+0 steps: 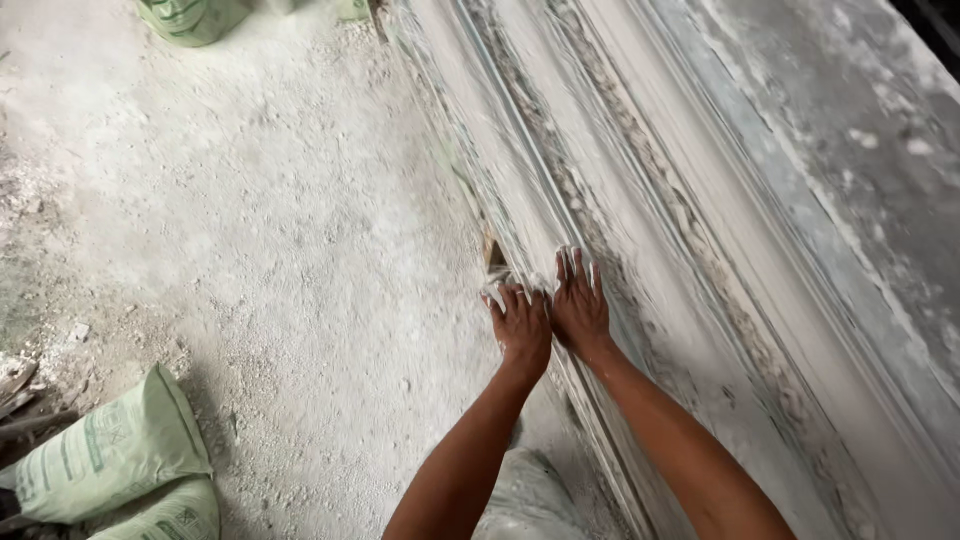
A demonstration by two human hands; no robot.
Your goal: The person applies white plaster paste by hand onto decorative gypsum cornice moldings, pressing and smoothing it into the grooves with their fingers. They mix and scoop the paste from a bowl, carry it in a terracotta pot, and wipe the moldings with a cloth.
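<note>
Both hands, left hand (520, 325) and right hand (580, 300), lie spread and flat at centre frame on the long plaster cornice moulding (640, 200), seemingly smoothing it (fingers caked white). Green sacks (115, 455) sit lower left on the dusty floor (280, 220).

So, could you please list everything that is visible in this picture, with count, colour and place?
long moulded plaster strip: one, white-grey with ridges and grooves, runs from top centre to bottom right
flat grey surface: one, grey with white flecks, right of the strip
floor: one, covered in white powder and crumbs, left half
green sacks: two, pale green, stacked at bottom left
green sack: one, pale green, top left edge
debris: a few dusty pieces, left edge, too unclear to name
left hand: one, dusted white, fingers on the strip's near edge
right hand: one, dusted white, pressed flat on the strip beside the left
</note>
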